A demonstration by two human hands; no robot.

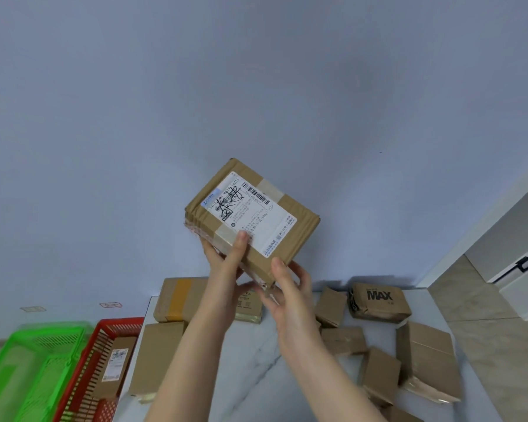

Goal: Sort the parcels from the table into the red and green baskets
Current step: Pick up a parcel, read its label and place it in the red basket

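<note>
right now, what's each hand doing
Left hand: holding the labelled parcel up off the table.
Right hand: holding the same parcel at its lower corner.

I'm in what looks like a home room: bare blue wall (256, 86), tiled floor (476, 303), white cabinet (509, 229), marble-patterned table (256, 360).

- Green basket (28, 367): blurred; cut off at left and bottom edges.
- Red basket (83, 370): near end cut off at bottom edge.
- Held parcel (299, 226): label (250, 214) print too small to read.
- Tabletop parcel (177, 300): partly hidden by left forearm (195, 327).
</note>
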